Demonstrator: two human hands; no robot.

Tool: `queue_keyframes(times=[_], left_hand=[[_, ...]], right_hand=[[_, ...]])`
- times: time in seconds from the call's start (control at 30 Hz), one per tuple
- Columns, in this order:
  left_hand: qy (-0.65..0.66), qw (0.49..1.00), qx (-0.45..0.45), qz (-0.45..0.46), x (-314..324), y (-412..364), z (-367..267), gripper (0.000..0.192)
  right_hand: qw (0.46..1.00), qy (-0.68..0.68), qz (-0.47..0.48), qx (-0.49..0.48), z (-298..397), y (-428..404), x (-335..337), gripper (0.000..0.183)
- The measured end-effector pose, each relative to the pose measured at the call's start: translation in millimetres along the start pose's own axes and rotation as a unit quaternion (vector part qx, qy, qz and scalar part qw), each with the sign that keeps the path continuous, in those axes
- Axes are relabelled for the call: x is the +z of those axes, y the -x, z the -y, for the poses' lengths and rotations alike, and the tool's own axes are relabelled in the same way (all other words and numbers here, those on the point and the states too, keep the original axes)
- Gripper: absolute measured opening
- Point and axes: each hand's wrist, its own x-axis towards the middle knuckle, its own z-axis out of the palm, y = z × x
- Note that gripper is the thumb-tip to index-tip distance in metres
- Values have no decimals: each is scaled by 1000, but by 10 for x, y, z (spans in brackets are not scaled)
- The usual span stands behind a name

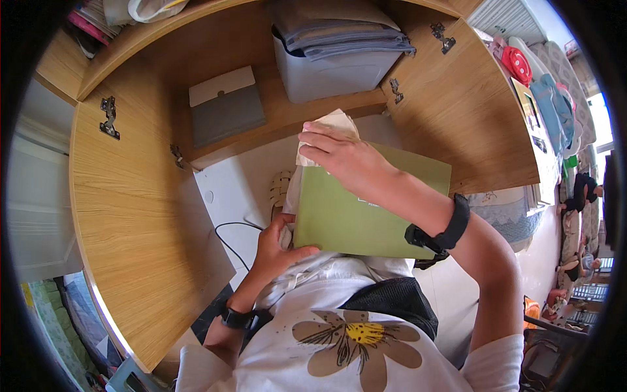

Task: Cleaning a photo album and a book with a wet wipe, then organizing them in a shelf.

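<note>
A flat olive-green box or file case (333, 210) lies across my lap, with a small white print partly hidden by my right forearm. My left hand (274, 250) grips its near left corner, thumb on the top face and fingers around the side. Under the spread fingers of my right hand (348, 159) is a folded cream cloth or paper wipe (338, 122), pressed at the far left corner of the green case. How thick the case is cannot be seen.
Before me stands a low wooden cabinet, its left door (142, 220) and right door (470, 112) swung wide on both sides. Inside are a grey file folder with a white flap (228, 112) and a white bin (338, 73) topped with stacked document pouches (348, 36). A black cable (230, 224) crosses the floor.
</note>
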Motion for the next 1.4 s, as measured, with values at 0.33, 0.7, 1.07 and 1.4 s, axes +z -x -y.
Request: queue_keyframes(times=[0.33, 0.7, 1.07, 1.4], left_hand=[[14, 998, 29, -60, 60, 38, 195, 55], [-79, 993, 53, -75, 52, 18, 154, 61], [-184, 980, 71, 12, -57, 98, -86, 44], [-1, 999, 12, 40, -80, -50, -241, 41]], right_hand=[[979, 83, 91, -162, 744, 329, 446, 34], [996, 34, -79, -24, -47, 153, 50, 41], [989, -127, 11, -77, 716, 1020, 306, 43], [987, -135, 80, 18, 89, 2226, -155, 45]])
